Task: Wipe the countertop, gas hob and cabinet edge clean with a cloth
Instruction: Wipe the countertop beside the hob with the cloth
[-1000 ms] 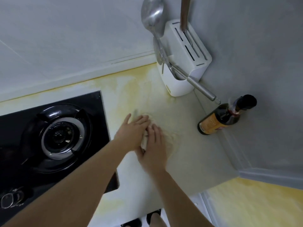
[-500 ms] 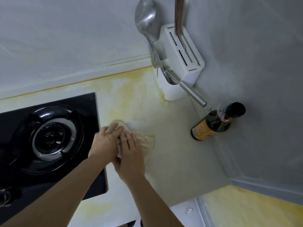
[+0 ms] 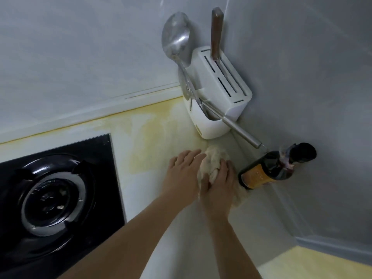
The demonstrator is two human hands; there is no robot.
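A crumpled beige cloth (image 3: 213,160) lies on the pale countertop (image 3: 153,141), which shows yellow stains. Both hands press down on the cloth side by side. My left hand (image 3: 184,174) covers its left part, fingers pointing toward the wall. My right hand (image 3: 218,188) covers its right part, close to a dark bottle. The black gas hob (image 3: 56,190) with its round burner fills the left of the view, well apart from the hands.
A dark sauce bottle (image 3: 269,170) with an orange label stands just right of the cloth. A white knife block (image 3: 219,99) in the corner holds a knife, a ladle and a metal spatula. Grey walls close in behind and to the right.
Both hands slid the cloth from beside the hob to the right and away, up to the bottle and near the knife block.
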